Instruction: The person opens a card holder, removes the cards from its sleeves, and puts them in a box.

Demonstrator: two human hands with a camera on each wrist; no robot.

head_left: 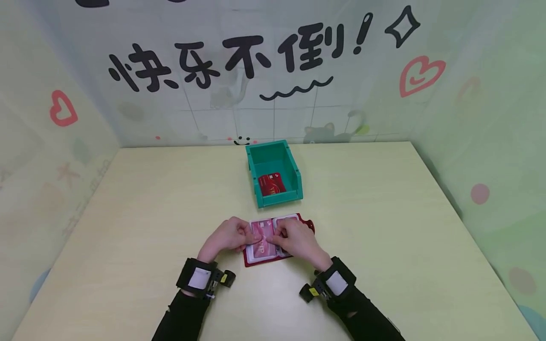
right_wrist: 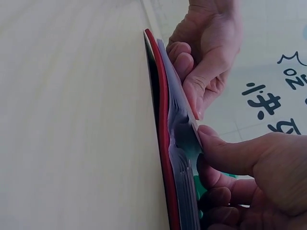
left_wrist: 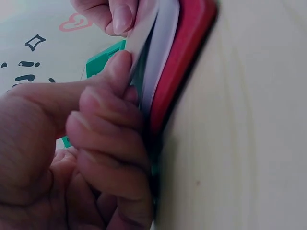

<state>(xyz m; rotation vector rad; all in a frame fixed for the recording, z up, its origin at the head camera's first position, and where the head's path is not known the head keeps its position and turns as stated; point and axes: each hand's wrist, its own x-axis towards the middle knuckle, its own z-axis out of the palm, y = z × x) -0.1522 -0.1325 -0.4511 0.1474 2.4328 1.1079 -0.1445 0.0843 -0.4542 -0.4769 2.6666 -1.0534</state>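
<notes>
The pale table (head_left: 384,227) carries everything I work with. Toward its far side stands the green tray (head_left: 279,201), and on my side of it the red-covered card holder (right_wrist: 164,115) lies spread on the table, pages up and slightly skewed. My left hand (head_left: 232,234) and right hand (head_left: 298,240) almost meet over its left page. Each pinches the raised leaf there between thumb and curled fingers, the left toward the outer side, the right toward the fold. The pink card (head_left: 264,227) lies in that leaf, between my thumbs.

As I judge it, the step is working this card at its clear pocket. To do it well, I should let the table bear the cover, lift this one leaf apart from the stack beneath, pinch lightly so the card slides rather than buckles, and move both thumbs evenly so no corner snags.

Much of the holder's right page is under my right hand, and the red tab (head_left: 310,224) at that side shows only in part. The red card (head_left: 271,183) in the tray may be one or several; I cannot count. My left fingertips tuck behind the leaf, out of sight. Smallest of all, the pocket's slit is lost under glare and thumbs, so I cannot tell whether I grip bare card or card and plastic together.
</notes>
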